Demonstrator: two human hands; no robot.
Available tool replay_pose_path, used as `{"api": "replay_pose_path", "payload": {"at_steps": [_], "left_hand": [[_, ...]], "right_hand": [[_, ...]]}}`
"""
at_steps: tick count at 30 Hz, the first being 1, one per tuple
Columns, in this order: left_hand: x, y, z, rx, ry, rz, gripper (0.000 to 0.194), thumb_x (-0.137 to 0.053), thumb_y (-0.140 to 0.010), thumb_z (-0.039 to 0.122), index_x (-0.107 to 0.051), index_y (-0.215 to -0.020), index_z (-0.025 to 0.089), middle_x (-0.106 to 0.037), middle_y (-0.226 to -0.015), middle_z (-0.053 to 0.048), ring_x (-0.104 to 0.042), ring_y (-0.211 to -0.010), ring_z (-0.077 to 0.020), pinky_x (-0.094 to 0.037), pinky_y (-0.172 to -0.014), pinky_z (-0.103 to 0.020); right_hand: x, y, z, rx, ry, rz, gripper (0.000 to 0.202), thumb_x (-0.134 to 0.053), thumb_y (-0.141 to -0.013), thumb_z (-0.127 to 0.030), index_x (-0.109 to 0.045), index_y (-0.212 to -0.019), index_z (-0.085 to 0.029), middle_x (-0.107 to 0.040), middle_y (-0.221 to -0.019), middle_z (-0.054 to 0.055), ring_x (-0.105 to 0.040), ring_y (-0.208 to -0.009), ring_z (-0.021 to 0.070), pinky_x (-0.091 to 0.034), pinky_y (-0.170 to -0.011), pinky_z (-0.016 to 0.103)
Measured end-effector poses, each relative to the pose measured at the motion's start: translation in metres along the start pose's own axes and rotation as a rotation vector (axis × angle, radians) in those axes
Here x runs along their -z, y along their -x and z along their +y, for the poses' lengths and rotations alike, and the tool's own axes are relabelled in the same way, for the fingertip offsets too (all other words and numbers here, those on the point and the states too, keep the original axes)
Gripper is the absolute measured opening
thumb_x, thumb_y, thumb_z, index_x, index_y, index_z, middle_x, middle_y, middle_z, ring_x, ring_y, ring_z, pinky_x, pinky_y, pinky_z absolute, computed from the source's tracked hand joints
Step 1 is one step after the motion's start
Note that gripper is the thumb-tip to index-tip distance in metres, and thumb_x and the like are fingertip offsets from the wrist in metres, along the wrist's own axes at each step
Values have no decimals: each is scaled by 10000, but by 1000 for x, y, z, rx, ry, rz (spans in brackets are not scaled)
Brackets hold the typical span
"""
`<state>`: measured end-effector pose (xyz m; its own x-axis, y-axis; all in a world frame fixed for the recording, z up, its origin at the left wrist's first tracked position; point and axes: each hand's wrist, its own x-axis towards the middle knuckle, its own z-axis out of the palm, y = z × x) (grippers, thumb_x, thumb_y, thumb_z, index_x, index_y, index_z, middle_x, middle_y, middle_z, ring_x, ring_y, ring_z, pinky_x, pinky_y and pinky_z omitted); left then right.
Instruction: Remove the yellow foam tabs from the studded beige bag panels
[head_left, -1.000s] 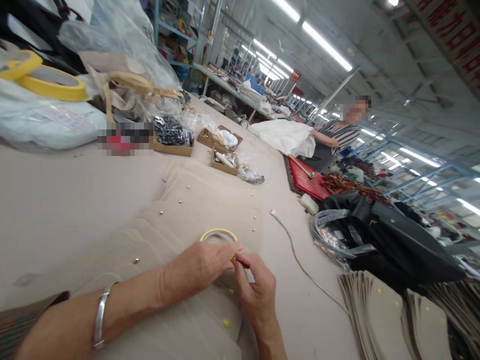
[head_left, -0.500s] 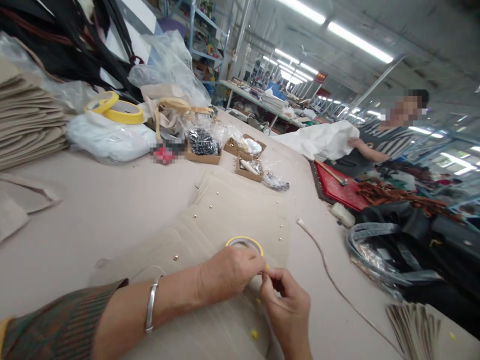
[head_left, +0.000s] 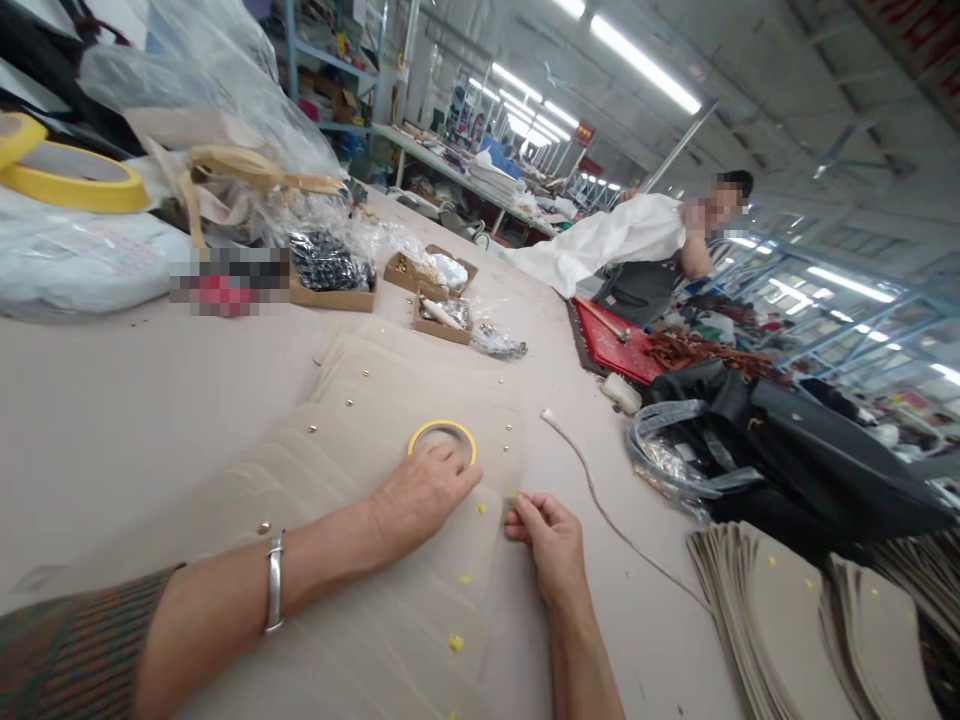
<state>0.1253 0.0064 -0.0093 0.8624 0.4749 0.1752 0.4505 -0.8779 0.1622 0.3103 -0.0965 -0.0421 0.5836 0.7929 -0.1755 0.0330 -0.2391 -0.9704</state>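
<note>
My left hand [head_left: 427,505] is closed on the near side of a roll of yellow tape [head_left: 443,425], its fingertips inside the ring. The roll lies over layered beige panels [head_left: 420,370] that carry small metal studs along both sides. To its right, my right hand [head_left: 551,535] pinches a small piece of yellow tape at the panels' right edge; the fingers hide most of that piece. Several yellow tape bits [head_left: 455,643] are stuck along the right side of the panels.
Open cardboard boxes of hardware [head_left: 334,295] stand at the back. More tape rolls [head_left: 75,178] rest on a plastic bag at left. A cord [head_left: 592,485], black bags [head_left: 832,450] and stacked beige pieces [head_left: 757,610] lie at right. A person [head_left: 660,260] handles white material beyond.
My hands have moved apart: the left shifted left with the tape roll, the right drew away with a small tape piece. The camera view has swung right.
</note>
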Motion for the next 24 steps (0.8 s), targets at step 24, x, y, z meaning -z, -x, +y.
{"api": "replay_pose_path", "payload": {"at_steps": [24], "left_hand": [[-14,16,0,-99,143,-104,226,-409,-806,1,-497,-894,190,-594,-842,-59,-566,-763,-238,-425,-625,-313]], "right_hand": [[-6,16,-14,80,551,-204,248,-607,-783,-382,-676,-697,-160,-586,-517,-20,-507,-460,108,-406,-425,195]]}}
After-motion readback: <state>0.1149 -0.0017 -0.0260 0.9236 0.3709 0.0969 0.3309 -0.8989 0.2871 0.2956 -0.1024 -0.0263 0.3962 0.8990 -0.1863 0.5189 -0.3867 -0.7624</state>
